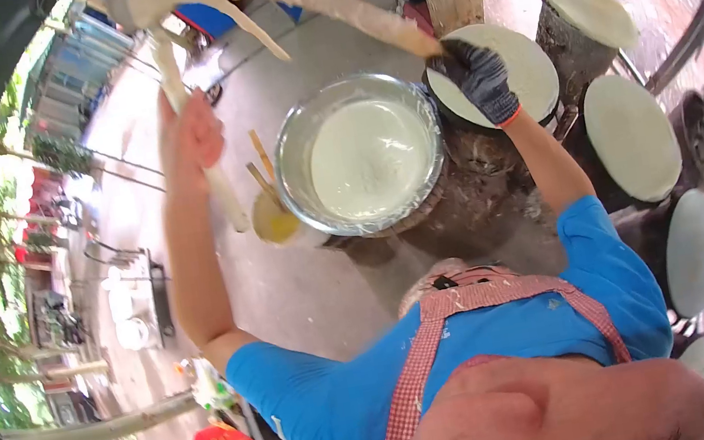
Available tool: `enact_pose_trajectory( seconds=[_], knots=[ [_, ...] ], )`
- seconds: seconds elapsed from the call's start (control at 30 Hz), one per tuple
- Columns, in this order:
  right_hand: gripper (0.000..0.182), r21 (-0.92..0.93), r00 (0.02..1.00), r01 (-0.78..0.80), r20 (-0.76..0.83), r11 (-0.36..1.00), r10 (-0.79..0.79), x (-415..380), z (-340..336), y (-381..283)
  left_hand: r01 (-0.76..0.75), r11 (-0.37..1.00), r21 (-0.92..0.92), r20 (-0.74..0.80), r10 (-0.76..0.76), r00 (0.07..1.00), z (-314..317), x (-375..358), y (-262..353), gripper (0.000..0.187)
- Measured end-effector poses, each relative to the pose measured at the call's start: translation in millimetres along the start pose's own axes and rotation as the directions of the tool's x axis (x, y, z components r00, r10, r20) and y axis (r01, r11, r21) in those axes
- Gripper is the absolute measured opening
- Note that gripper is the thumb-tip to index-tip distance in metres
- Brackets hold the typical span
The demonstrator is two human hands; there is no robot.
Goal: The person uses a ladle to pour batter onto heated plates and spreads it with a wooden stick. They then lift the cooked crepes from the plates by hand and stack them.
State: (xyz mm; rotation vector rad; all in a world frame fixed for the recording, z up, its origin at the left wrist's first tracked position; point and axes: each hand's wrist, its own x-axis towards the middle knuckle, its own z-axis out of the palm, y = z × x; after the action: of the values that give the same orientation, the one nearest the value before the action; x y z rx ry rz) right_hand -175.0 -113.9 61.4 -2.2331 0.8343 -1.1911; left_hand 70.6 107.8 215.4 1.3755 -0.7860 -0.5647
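Rolling stick (339, 8): long, pale, coated in white paste, held up above the batter basin (365, 156), slanting from upper left down to the right hand (481, 78). Right hand wears a dark knit glove; fingers closed around the stick's lower end, just over the round steaming cloth (498, 71). Left hand (196, 138) is bare, fingers wrapped around a second pale stick (199, 143) that stands nearly upright, left of the basin. What hangs at the top of the two sticks is blurred; cannot tell.

Judgement: stick looks stiff and light, probably bamboo; the wet coating likely makes it slippery, so the dry end is the place to grip. Anything draped on it would be thin, soft, easily torn.

Nearby: small cup of yellow liquid (273, 223) with a brush beside the basin; further cloth-covered rounds (631, 137) to the right.
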Motion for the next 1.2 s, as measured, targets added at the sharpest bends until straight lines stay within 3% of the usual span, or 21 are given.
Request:
enact_pose_trajectory(
  seconds=[0.07,0.1,0.13,0.17,0.2,0.23,0.3,0.37,0.43,0.47,0.5,0.57,0.63,0.77,0.87,0.93,1.0,1.03,1.13,1.17,1.2],
  knots=[
    [0.034,0.366,0.991,-0.07,0.135,0.928,0.022,-41,42,44,0.423,0.86,-0.286,0.178,-0.386,0.905,-53,31,-91,0.011],
    [0.029,0.271,0.906,-0.365,0.324,0.89,0.273,-66,51,45,0.524,0.768,-0.368,0.299,-0.435,0.849,-44,20,-124,0.023],
    [0.03,0.317,0.908,-0.346,0.349,0.883,0.231,-101,61,67,0.626,0.739,-0.249,0.545,-0.427,0.721,-48,6,-162,0.025],
    [0.03,0.362,0.908,-0.33,0.374,0.872,0.188,-135,72,91,0.84,0.383,-0.386,0.544,-0.641,0.542,-35,-3,-167,0.026],
    [0.031,0.129,0.853,-0.387,0.427,0.913,0.3,-166,65,97,0.869,-0.03,-0.493,0.56,-0.776,0.291,-22,-11,-170,0.027],
    [0.031,0.131,0.839,-0.447,0.405,0.885,0.364,-192,54,95,0.896,-0.053,-0.442,0.557,-0.799,0.228,-14,-22,-176,0.027],
    [0.03,-0.033,0.727,-0.586,0.42,0.81,0.543,-213,10,85,0.896,0.261,-0.359,0.518,-0.743,0.423,3,-30,-182,0.027],
    [0.028,-0.039,0.786,-0.576,0.247,0.816,0.567,-217,-36,66,0.893,0.361,-0.27,0.607,-0.656,0.449,27,-20,-171,0.027],
    [0.025,0.439,0.791,-0.587,0.133,0.68,0.597,-240,-49,53,0.763,0.614,-0.201,0.622,-0.522,0.583,66,-41,-158,0.026],
    [0.023,0.642,0.789,-0.506,0.075,0.576,0.61,-251,-56,48,0.787,0.599,-0.148,0.682,-0.515,0.519,83,-42,-170,0.026],
    [0.022,0.346,0.879,-0.452,0.017,0.822,0.476,-276,-48,74,0.875,0.464,-0.137,0.796,-0.474,0.376,98,-38,-191,0.023],
    [0.023,0.065,0.907,-0.401,-0.113,0.914,0.406,-339,-41,110,0.958,0.286,-0.017,0.914,-0.385,0.131,152,-52,-204,0.02],
    [0.031,-0.219,0.816,-0.577,-0.104,0.787,0.569,-400,-74,82,0.967,-0.249,-0.054,0.852,-0.517,-0.086,205,-86,-200,0.018],
    [0.04,-0.182,0.498,-0.862,-0.134,0.473,0.857,-552,-161,37,0.787,-0.6,0.141,0.877,-0.293,-0.381,310,-182,-267,0.022],
    [0.027,-0.228,0.426,-0.904,-0.511,0.36,0.746,-670,-204,0,0.656,-0.704,0.272,0.813,-0.196,-0.548,407,-256,-260,0.026],
    [0.028,-0.259,0.333,-0.941,-0.583,0.219,0.741,-688,-262,-29,0.662,-0.583,0.471,0.797,-0.04,-0.603,475,-302,-262,0.029],
    [0.034,0.082,-0.199,-0.979,-0.611,-0.189,0.766,-688,-310,-39,0.676,-0.368,0.638,0.72,-0.024,-0.693,542,-332,-243,0.026],
    [0.034,0.091,-0.205,-0.978,-0.622,-0.189,0.756,-683,-329,-39,0.633,-0.302,0.713,0.655,-0.036,-0.755,581,-340,-245,0.021],
    [0.043,-0.01,0.181,-0.94,-0.862,0.341,0.473,-658,-385,-12,0.638,0.153,0.755,0.653,-0.268,-0.709,687,-365,-243,0.013],
    [0.043,-0.232,0.359,-0.875,-0.899,0.424,0.249,-668,-395,38,0.498,0.633,0.593,0.798,-0.38,-0.467,713,-382,-229,0.015],
    [0.042,-0.271,0.378,-0.901,-0.874,0.34,0.305,-654,-410,54,0.441,0.71,0.549,0.83,-0.402,-0.387,732,-399,-223,0.026]
  ],
)
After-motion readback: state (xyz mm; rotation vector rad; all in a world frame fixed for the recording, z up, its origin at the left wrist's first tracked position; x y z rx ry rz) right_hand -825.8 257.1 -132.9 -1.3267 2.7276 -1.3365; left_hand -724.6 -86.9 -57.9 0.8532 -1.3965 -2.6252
